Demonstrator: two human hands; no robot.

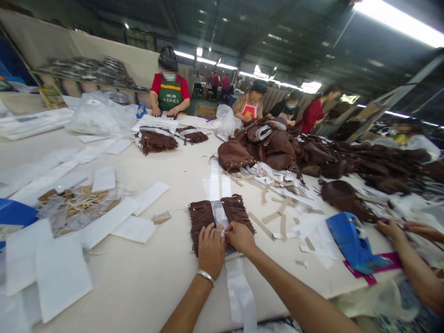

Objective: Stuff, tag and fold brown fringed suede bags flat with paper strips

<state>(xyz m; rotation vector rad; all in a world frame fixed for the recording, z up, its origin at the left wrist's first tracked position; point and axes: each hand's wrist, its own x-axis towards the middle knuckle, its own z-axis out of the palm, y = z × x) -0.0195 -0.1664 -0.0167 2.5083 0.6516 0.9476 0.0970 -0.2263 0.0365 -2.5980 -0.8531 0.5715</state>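
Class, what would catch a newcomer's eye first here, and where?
Probably the large heap of brown bags, right of centre on the table. Next, the fringed brown piece at front centre, a pale strip across it, with the left hand and right hand on it.

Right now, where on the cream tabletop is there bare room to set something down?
The cream tabletop is bare between the left hand and the flat white rectangular cards, and between the nearest brown fringed piece and the two brown fringed bundles farther back. The right side is crowded with brown leathery bags and tan strips; far left, with white cards.
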